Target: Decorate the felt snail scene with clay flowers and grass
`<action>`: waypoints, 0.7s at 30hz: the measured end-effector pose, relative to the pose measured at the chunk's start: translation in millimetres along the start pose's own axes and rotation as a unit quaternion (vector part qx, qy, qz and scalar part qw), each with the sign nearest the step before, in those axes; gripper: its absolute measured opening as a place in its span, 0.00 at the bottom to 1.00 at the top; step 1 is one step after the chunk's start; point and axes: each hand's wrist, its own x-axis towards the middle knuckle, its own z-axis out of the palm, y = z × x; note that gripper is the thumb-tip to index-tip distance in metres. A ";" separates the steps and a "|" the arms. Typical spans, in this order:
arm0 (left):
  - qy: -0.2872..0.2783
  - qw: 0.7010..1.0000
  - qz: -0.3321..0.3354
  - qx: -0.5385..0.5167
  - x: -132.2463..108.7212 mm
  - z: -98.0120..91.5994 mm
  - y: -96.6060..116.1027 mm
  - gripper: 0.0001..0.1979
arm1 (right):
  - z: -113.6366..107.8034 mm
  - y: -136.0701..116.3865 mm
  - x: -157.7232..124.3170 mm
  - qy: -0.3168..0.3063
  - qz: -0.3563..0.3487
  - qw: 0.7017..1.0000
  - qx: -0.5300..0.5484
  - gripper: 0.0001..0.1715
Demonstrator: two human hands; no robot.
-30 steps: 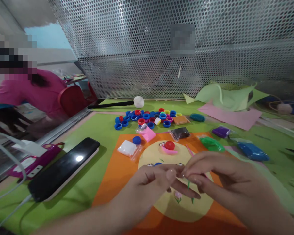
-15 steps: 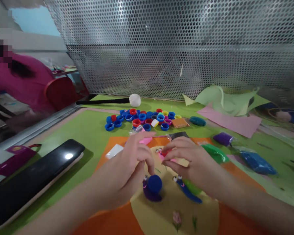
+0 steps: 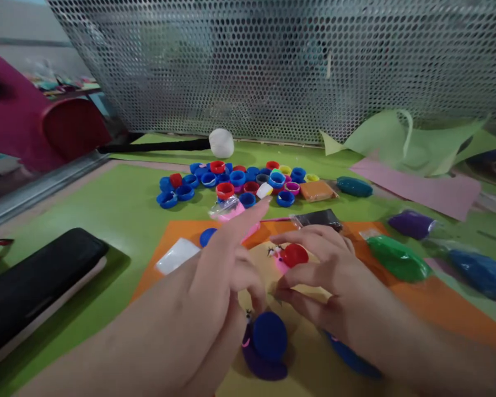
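My left hand (image 3: 219, 292) is over the paper, one finger stretched out, another bent down just above a purple clay snail (image 3: 264, 370). That snail has a blue bottle cap (image 3: 270, 336) as its shell. My right hand (image 3: 326, 275) arches around a pink snail (image 3: 280, 263) with a red cap (image 3: 295, 255) for a shell. Its thumb and a finger come together low by a small green bit (image 3: 278, 300); whatever lies between them is too small to make out. A blue clay body (image 3: 351, 355) is partly covered by my right hand. The snails lie on a tan paper shape (image 3: 310, 375).
Orange paper (image 3: 157, 270) lies under the tan shape. Beyond are many bottle caps (image 3: 237, 177), bagged clay in green (image 3: 399, 259), blue (image 3: 481, 274) and black (image 3: 320, 219). A black case (image 3: 45, 292) is at left; a perforated metal screen (image 3: 231, 66) closes the back.
The view has shifted closer to the paper. My right hand has drawn back from the red-capped snail, which now shows more, and covers more of the blue one. My left hand keeps its pose.
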 end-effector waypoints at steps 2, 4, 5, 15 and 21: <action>-0.012 0.999 0.026 0.045 -1.6 0.6 0.1 0.23 | 1.5 0.1 -0.2 -0.002 -0.010 1.000 -0.005 0.07; -0.013 0.997 0.031 0.075 -4.3 1.2 0.0 0.24 | 1.5 0.1 -0.6 -0.004 -0.017 1.000 -0.009 0.08; -0.013 0.996 0.034 0.087 -5.6 1.6 0.0 0.27 | 1.3 0.4 -1.1 -0.005 -0.019 1.000 -0.011 0.08; -0.009 0.995 -0.007 0.103 -7.7 3.2 2.7 0.37 | 2.0 4.2 -3.5 -0.020 -0.029 0.999 -0.037 0.09; 0.028 0.999 -0.037 0.026 -4.4 5.2 4.6 0.38 | -0.6 0.5 -0.7 -0.026 -0.033 0.998 -0.046 0.08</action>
